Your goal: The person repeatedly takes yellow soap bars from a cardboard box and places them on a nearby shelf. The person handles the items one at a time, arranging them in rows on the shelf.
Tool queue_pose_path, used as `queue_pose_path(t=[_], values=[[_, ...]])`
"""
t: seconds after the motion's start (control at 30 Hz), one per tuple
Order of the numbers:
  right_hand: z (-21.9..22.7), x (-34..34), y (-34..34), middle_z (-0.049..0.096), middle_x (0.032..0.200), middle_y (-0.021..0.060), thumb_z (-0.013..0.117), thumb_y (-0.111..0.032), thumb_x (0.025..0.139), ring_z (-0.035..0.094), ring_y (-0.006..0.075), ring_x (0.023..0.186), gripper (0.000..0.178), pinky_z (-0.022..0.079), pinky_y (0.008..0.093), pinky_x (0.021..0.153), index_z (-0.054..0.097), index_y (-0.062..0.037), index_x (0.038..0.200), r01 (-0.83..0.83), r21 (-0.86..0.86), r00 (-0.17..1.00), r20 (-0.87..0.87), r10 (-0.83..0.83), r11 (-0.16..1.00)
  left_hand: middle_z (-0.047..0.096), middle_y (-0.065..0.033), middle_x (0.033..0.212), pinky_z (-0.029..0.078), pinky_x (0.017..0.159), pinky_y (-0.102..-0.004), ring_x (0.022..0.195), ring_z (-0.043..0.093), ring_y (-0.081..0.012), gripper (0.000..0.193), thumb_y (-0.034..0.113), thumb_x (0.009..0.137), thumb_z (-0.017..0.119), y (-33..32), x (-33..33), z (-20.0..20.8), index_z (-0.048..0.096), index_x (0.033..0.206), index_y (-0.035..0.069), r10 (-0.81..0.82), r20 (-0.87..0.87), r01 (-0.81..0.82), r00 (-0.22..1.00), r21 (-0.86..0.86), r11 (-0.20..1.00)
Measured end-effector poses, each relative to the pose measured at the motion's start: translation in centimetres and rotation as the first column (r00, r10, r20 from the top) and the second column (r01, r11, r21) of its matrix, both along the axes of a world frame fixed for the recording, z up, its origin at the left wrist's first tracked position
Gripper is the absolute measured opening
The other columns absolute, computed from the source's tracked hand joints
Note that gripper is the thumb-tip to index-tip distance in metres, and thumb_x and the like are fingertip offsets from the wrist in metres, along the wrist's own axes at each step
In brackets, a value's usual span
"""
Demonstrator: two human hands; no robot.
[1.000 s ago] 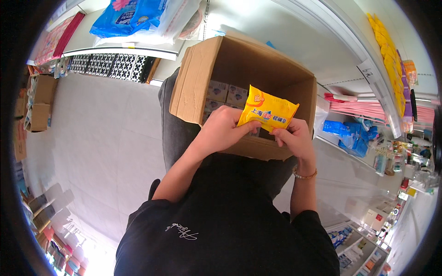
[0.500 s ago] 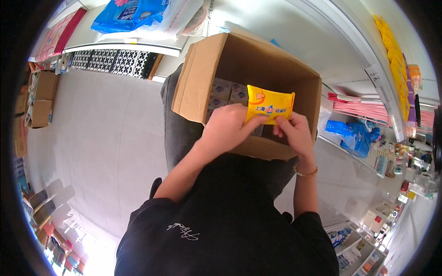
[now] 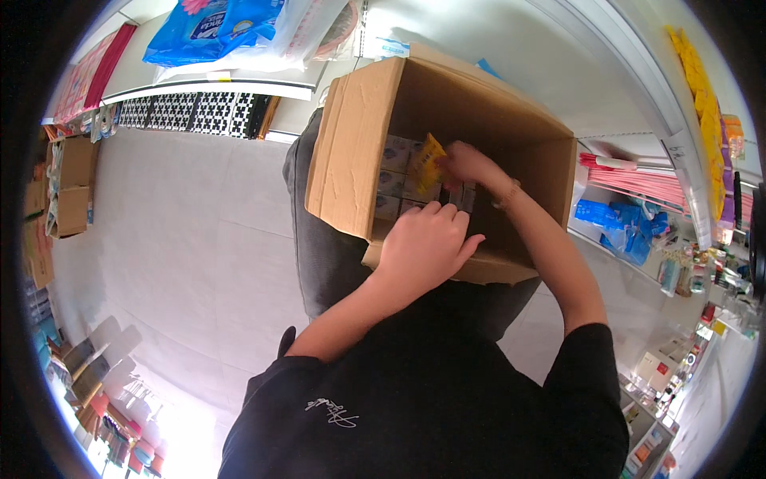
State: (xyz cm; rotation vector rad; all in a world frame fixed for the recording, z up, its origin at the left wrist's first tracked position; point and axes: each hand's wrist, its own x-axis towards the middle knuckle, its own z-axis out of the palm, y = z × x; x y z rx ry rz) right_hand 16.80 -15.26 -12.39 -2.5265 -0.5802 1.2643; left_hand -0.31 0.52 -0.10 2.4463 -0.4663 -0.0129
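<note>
Inside a large open cardboard box [image 3: 355,152], my right hand [image 3: 471,166] grips a yellow soap packet [image 3: 429,164] by its right side. The packet is tilted, seen nearly edge-on above rows of small pale boxes [image 3: 391,182] at the box's left. My left hand [image 3: 427,243] hangs over the near side of the box, thumb out to the right and fingers bent downward. Nothing shows in it, though its fingertips are partly hidden.
The box rests on a dark grey padded seat [image 3: 327,271]. Behind it stands a white shelf [image 3: 487,28]. A blue package [image 3: 207,36] lies on the upper-left shelf; pink goods [image 3: 638,182] and blue bags [image 3: 618,227] sit to the right. Cardboard cartons [image 3: 72,188] stand far left.
The soap packet, earlier between both hands above the near edge, has gone deeper into the box in my right hand. My left hand has let go of it and moved nearer my body.
</note>
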Motion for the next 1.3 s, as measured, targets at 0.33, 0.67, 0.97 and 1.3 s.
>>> queue_pose_path(t=[0.33,0.67,0.97,1.3], values=[[-18.4,-1.2,2.5,0.071,0.084,0.0129,0.061,-0.029,0.099,0.064,0.0205,0.063,0.031,0.055,0.0356,0.055,0.066,-0.0016,0.111,0.745,0.359,0.652,-0.568,-0.501,0.562,0.062,-0.0090,0.084,0.054,0.070,-0.0354,0.082,0.065,-0.0254,0.030,0.035,0.091,0.068,0.3,0.2,-0.4,0.062,0.091,0.006,-0.008,-0.054,0.006,0.999,-0.027,1.000],[-21.8,0.4,4.0,0.072,0.098,0.0209,0.064,-0.048,0.087,0.070,0.0326,0.091,0.053,0.056,0.0430,0.076,0.064,-0.0074,0.121,-0.076,0.216,0.997,0.021,0.073,0.973,0.063,-0.0089,0.087,0.054,0.071,-0.0348,0.084,0.065,-0.0253,0.029,0.033,0.090,0.069,0.3,0.9,0.5,0.062,0.096,0.006,-0.023,-0.104,0.021,0.994,-0.020,1.000],[-8.6,-0.1,3.5,0.072,0.100,0.0196,0.060,-0.024,0.087,0.069,0.0395,0.089,0.028,0.055,0.0478,0.077,0.074,-0.0062,0.103,-0.269,-0.016,0.894,0.368,0.256,0.963,0.065,-0.0101,0.088,0.055,0.071,-0.0393,0.083,0.067,-0.0289,0.029,0.033,0.089,0.069,-0.5,0.7,0.3,0.064,0.099,0.006,0.023,-0.052,-0.022,0.998,0.014,1.000],[14.4,-10.2,-5.1,0.070,0.090,0.0218,0.060,-0.029,0.093,0.067,0.0417,0.086,0.031,0.054,0.0515,0.077,0.065,-0.0130,0.119,-0.110,0.230,0.970,0.237,0.054,0.967,0.072,-0.0110,0.105,0.056,0.079,-0.0334,0.089,0.070,-0.0210,0.033,0.006,0.085,0.071,-1.7,1.1,3.0,0.064,0.117,0.004,0.072,-0.164,-0.126,0.984,-0.345,0.930]])
